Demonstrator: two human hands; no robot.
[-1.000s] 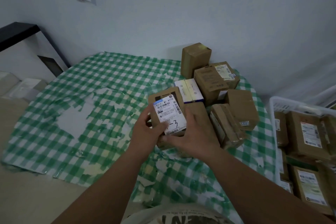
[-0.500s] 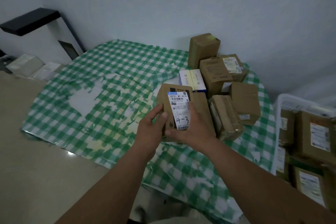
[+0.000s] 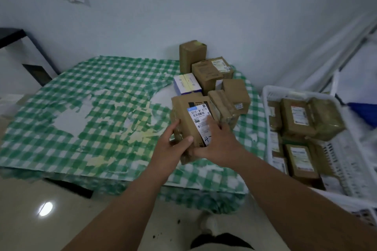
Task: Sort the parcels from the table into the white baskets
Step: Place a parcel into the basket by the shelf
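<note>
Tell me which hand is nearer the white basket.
Right. The right hand grips the labelled parcel on the side facing the white basket; the left hand grips its far side.

I see a low table point(image 3: 122, 171) covered by a torn green-and-white checked plastic cloth point(image 3: 85, 91). At its far right corner sits a cluster of brown cardboard parcels point(image 3: 206, 73), with a white-and-blue box point(image 3: 186, 83) among them.

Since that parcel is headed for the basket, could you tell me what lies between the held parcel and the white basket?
In the head view, between the held parcel and the white basket lies only a strip of green checked tablecloth, then the table's edge.
</note>
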